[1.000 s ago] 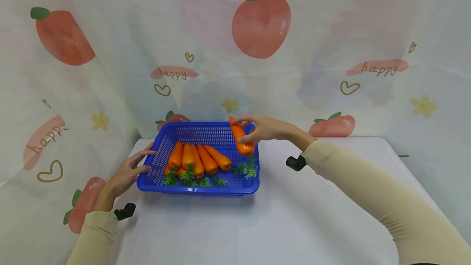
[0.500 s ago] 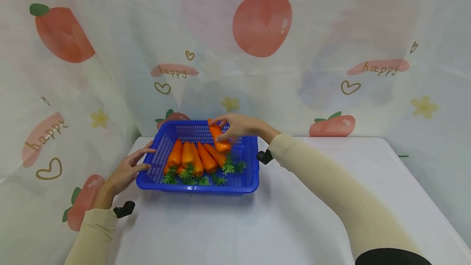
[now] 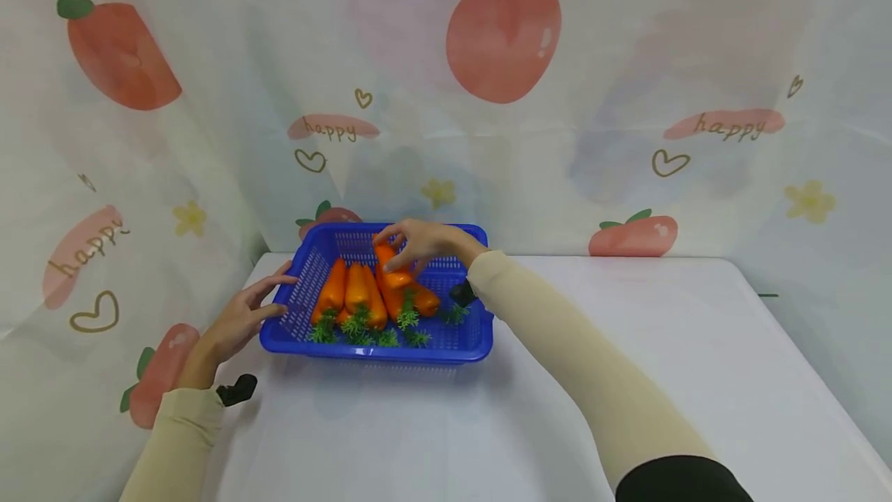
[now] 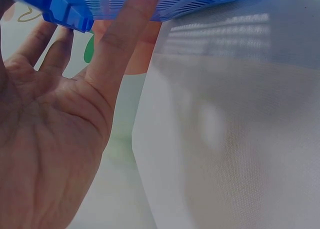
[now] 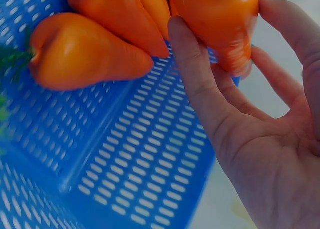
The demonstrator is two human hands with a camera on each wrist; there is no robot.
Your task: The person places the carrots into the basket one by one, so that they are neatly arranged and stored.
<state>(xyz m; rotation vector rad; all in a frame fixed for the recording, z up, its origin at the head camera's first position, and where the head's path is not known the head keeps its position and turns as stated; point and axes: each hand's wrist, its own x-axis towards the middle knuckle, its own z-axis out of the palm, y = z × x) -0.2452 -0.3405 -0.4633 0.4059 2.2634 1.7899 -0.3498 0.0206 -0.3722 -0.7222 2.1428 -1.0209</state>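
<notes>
My right hand [image 3: 427, 240] holds an orange carrot [image 3: 399, 280] with feathery green leaves. The carrot is tilted, tip up and leaves down, over the blue basket [image 3: 376, 353]. Seen from the right wrist, thumb and fingers pinch the held carrot [image 5: 217, 11] from both sides. Several other carrots [image 3: 333, 290] lie in the basket, leafy ends toward the front. At the basket's left side my left hand [image 3: 240, 321] rests with spread fingers on the rim. In the left wrist view, the thumb [image 4: 117, 44] lies against the slotted basket wall [image 4: 185, 4].
The basket stands on a white-covered table [image 3: 446, 424], near its back edge. Behind and to the left hangs a cloth backdrop [image 3: 404, 45] with printed fruit, hearts and lettering. Black devices [image 3: 238, 390] are strapped at both wrists.
My right hand has carried the carrot leftward from the basket's right side to above the other carrots, and lowered it slightly. The left hand has stayed at the basket's left rim.
</notes>
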